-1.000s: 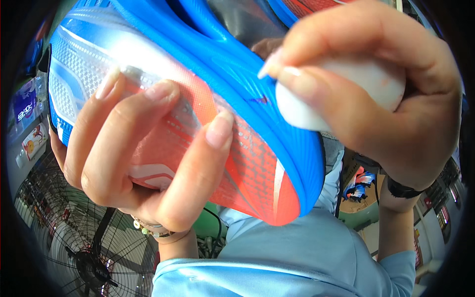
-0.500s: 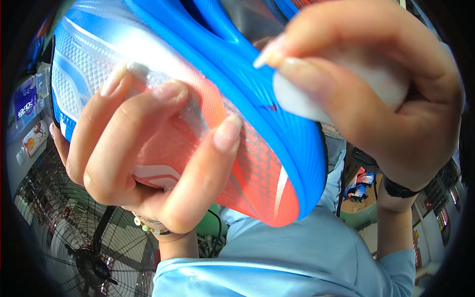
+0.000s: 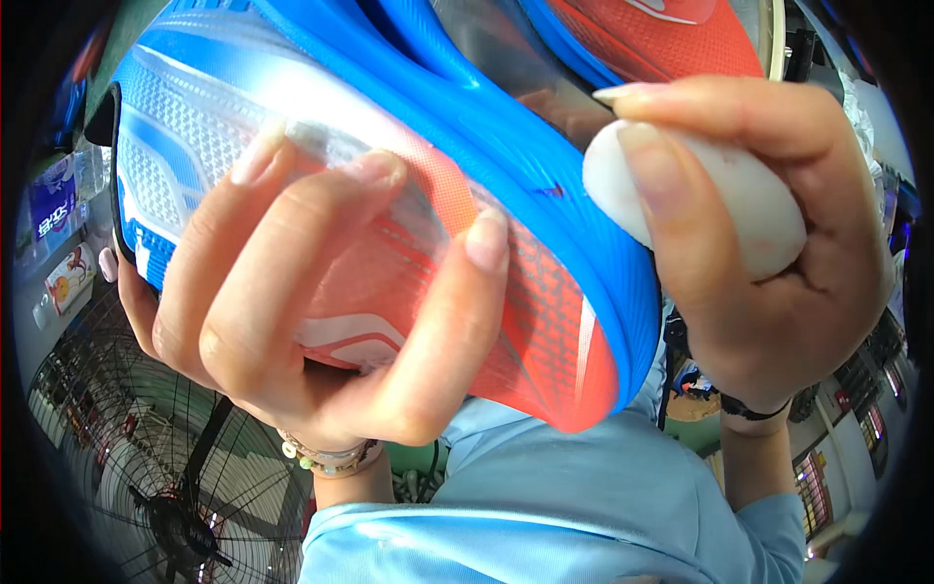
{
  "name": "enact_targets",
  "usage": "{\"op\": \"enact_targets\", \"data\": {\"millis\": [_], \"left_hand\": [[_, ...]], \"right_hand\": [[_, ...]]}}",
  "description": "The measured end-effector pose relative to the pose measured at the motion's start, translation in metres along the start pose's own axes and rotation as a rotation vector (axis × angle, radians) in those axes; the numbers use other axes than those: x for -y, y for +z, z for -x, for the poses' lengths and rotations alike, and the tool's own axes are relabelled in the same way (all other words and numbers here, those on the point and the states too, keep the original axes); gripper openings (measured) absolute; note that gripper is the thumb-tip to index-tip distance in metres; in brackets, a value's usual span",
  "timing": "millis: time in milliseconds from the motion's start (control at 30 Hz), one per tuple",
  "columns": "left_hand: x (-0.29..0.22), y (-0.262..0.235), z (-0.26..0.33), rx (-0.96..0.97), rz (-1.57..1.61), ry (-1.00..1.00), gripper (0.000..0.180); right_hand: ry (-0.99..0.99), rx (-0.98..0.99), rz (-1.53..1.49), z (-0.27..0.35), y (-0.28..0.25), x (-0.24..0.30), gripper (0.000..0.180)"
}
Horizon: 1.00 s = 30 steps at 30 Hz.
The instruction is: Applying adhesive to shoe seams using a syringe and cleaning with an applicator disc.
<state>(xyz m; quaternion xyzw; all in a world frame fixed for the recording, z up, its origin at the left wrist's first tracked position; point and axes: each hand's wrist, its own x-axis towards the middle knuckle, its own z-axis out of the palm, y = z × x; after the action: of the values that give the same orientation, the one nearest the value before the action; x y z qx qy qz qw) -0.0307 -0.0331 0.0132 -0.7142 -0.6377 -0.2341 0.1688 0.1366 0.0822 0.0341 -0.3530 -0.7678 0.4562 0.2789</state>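
A sneaker [image 3: 545,331] with a blue sole, an orange toe and a white-and-blue mesh part is held up on its side. My left hand [image 3: 292,292] grips it around the upper, fingertips pressed on the orange and clear-looking side. A small dark mark [image 3: 550,192] shows on the sole's blue sidewall. My right hand [image 3: 778,234] is closed on a smooth, white, oval block [image 3: 715,200], pinched between thumb and fingers. The block is just right of the sidewall, slightly apart from it as far as I can see.
Another orange-and-blue shoe [image 3: 652,44] lies beyond, at the top. A caged black fan [image 3: 180,521] stands at the lower left. At the left edge are a purple-and-white package [image 3: 53,204] and a white item with a picture [image 3: 68,282].
My right hand has drawn the white block to the right, off the sole near the dark mark. The sneaker and my left hand have shifted slightly right. More of the other shoe shows.
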Motion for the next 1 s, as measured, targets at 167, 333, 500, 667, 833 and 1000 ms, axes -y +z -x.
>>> {"op": "enact_targets", "data": {"millis": [167, 333, 500, 667, 833, 1000], "left_hand": [[-0.004, 0.002, -0.005, 0.002, -0.052, 0.014, 0.016], [-0.013, -0.001, -0.018, 0.084, -0.121, -0.079, 0.015], [-0.014, 0.006, -0.02, 0.06, -0.09, -0.06, 0.016], [-0.007, -0.001, -0.019, 0.09, -0.117, -0.037, 0.021], [-0.017, 0.007, -0.02, 0.014, -0.028, -0.102, 0.021], [-0.022, -0.008, -0.023, 0.169, -0.183, -0.183, 0.016]], "right_hand": [[-0.111, -0.063, 0.086, -0.009, 0.007, -0.003, 0.012], [-0.07, 0.046, 0.366, -0.011, -0.015, 0.008, 0.013], [-0.184, -0.037, 0.256, -0.013, -0.009, -0.007, 0.014], [-0.061, -0.023, 0.258, -0.004, -0.014, -0.002, 0.011], [-0.123, -0.059, 0.326, -0.01, -0.008, -0.003, 0.01], [0.046, -0.017, 0.182, -0.003, -0.013, 0.001, 0.011]]}}
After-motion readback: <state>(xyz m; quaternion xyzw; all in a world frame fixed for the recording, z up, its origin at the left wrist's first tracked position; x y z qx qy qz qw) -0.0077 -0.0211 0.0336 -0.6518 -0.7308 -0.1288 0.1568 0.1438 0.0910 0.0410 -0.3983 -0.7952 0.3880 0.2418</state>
